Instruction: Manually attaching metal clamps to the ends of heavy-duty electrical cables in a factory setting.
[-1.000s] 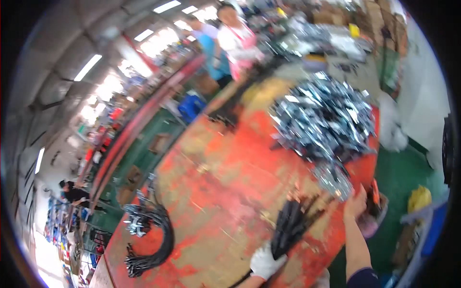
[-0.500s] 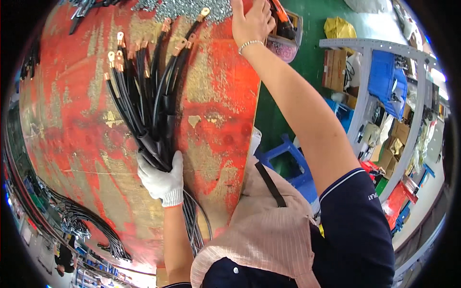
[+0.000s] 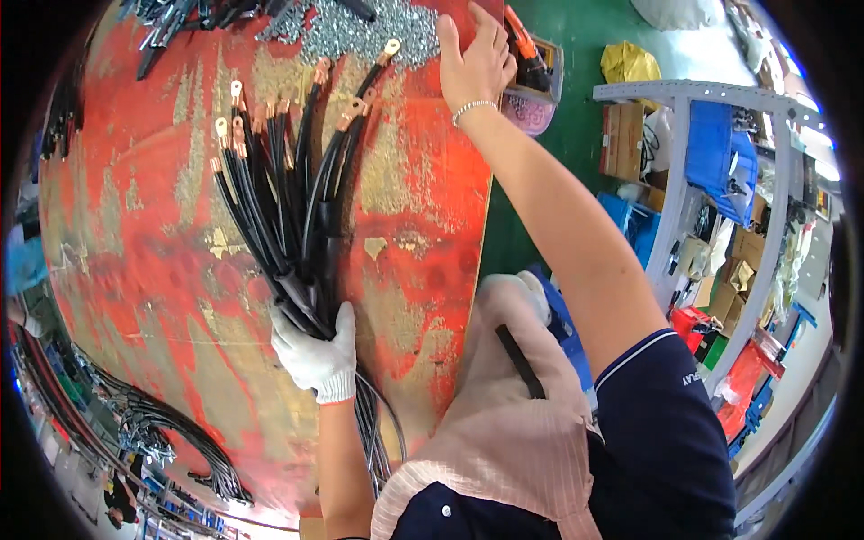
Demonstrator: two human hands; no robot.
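Note:
My left hand (image 3: 315, 351), in a white knit glove, is wrapped round a bundle of black cables (image 3: 288, 225) on the worn red tabletop (image 3: 405, 279). Copper ring lugs (image 3: 351, 112) cap the cables' far ends, which fan out away from me. Below the glove the cables run on toward my body. My bare right hand (image 3: 475, 58), with a bracelet at the wrist, reaches to the table's far right edge. Its fingers are spread and nothing shows in them. Beside it lies a heap of small silvery metal parts (image 3: 369, 36).
An open box (image 3: 533, 76) holding an orange-and-black tool stands right of my right hand. More black cables (image 3: 180, 427) lie at the table's left edge, others (image 3: 166, 31) at the far left. A grey shelf frame (image 3: 679, 180) with bins stands on the right. A blue stool (image 3: 567, 328) is beside me.
In the picture, my left hand and the cable bundle have shifted slightly right and nearer. My right hand stays by the far edge, fingers a little more spread. A blue shape has appeared at far left.

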